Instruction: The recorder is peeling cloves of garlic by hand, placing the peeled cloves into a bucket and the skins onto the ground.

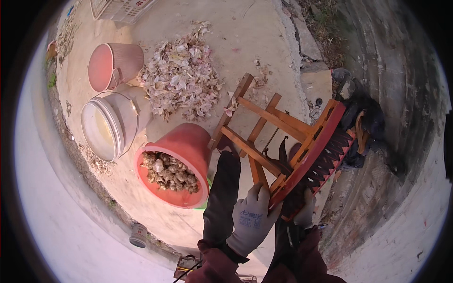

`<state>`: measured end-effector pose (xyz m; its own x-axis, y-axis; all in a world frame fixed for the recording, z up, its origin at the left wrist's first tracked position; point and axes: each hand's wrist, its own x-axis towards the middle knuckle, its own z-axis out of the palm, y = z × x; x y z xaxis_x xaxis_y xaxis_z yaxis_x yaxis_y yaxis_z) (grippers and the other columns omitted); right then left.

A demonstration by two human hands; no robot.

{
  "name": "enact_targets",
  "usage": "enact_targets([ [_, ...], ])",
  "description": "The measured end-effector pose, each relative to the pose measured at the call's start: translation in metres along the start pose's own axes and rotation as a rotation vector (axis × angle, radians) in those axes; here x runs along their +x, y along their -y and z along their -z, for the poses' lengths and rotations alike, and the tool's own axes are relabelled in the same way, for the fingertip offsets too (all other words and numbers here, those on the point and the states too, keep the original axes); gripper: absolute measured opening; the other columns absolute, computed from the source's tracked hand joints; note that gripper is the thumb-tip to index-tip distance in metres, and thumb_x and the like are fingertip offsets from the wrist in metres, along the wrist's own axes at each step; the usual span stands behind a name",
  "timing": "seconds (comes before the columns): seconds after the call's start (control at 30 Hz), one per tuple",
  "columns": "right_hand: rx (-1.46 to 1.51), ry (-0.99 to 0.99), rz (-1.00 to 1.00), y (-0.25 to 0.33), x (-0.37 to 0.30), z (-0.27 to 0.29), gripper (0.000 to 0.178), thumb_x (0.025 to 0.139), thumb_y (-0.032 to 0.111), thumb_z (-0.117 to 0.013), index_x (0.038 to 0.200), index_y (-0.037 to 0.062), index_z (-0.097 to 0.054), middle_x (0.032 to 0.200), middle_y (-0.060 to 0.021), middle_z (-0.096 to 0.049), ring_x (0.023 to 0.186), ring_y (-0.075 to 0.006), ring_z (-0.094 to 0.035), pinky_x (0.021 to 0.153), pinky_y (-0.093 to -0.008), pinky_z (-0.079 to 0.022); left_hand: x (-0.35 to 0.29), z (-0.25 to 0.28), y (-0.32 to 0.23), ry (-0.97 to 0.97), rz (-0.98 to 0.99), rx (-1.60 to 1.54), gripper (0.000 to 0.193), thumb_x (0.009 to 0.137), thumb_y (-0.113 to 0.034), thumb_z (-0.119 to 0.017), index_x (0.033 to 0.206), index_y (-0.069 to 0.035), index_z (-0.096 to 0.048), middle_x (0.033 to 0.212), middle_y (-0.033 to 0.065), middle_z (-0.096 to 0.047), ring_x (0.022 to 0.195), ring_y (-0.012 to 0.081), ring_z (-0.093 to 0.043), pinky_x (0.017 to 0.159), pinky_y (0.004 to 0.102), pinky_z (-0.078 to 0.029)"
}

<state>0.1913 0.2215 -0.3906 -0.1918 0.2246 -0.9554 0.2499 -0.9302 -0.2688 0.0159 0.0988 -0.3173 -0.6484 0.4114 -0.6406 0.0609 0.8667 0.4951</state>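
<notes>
A wooden stool [278, 123] is tipped on its side in front of me. Its bare wooden legs point away to the left, and its dark red seat edge [314, 152] faces me. Dark strips zigzag between that edge and a second red rail [340, 158]. My left hand [249, 220], in a pale printed glove, closes round the near end of the seat frame. Gloved too, my right hand [306, 210] grips the near end by the second rail, its fingers partly hidden. Left of my dark trouser leg, a red bucket [192, 141] holds garlic bulbs [169, 175].
Loose garlic skins [181, 78] lie heaped on the concrete beyond. A white bucket [123, 111] and a pink bucket [128, 60] stand left, with a pale crate [123, 10] behind. A dark bundle [368, 111] lies right. A small can [138, 235] stands lower left.
</notes>
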Motion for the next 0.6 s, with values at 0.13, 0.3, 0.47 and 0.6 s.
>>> enact_targets([
  [0.13, 0.098, 0.058, -0.016, -0.03, -0.003, 0.033, 0.053, 0.101, 0.052, -0.053, 0.126, 0.006, -0.061, 0.089, -0.0069, -0.073, 0.058, -0.0081, -0.063, 0.047, -0.0262, -0.054, 0.017, 0.002, 0.009, 0.103, -0.105, 0.049, 0.046, 0.079, -0.034, -0.08, 0.109, -0.006, -0.061, 0.11, 0.0108, -0.066, 0.079, 0.0313, -0.068, 0.07, 0.041, -0.053],
  [0.3, 0.195, -0.141, -0.18, -0.062, -0.009, 0.068, 0.051, 0.1, 0.065, -0.045, 0.075, 0.0205, -0.048, 0.055, 0.0055, -0.042, 0.039, -0.0107, -0.038, 0.037, -0.0305, -0.035, 0.05, -0.003, 0.034, 0.143, -0.304, 0.089, 0.039, 0.084, -0.039, -0.073, 0.103, -0.008, -0.059, 0.09, 0.0104, -0.063, 0.076, 0.0287, -0.065, 0.071, 0.041, -0.047],
  [0.47, 0.003, -0.341, -0.105, -0.107, 0.0, 0.089, 0.048, 0.1, 0.06, -0.052, 0.072, 0.0218, -0.052, 0.058, 0.0051, -0.044, 0.047, -0.0127, -0.045, 0.045, -0.0324, -0.04, 0.068, -0.025, 0.076, 0.298, -0.291, 0.036, 0.038, 0.087, -0.041, -0.071, 0.104, -0.008, -0.06, 0.095, 0.0132, -0.063, 0.086, 0.0339, -0.064, 0.078, 0.0448, -0.046],
  [0.6, 0.189, -0.318, -0.097, -0.157, 0.005, 0.101, 0.039, 0.099, 0.048, -0.062, 0.071, 0.0231, -0.049, 0.059, 0.0054, -0.046, 0.051, -0.0115, -0.049, 0.047, -0.0317, -0.043, 0.071, -0.048, 0.104, 0.437, -0.231, 0.005, 0.038, 0.087, -0.04, -0.07, 0.105, -0.008, -0.06, 0.096, 0.0145, -0.063, 0.094, 0.0355, -0.063, 0.085, 0.0465, -0.045],
])
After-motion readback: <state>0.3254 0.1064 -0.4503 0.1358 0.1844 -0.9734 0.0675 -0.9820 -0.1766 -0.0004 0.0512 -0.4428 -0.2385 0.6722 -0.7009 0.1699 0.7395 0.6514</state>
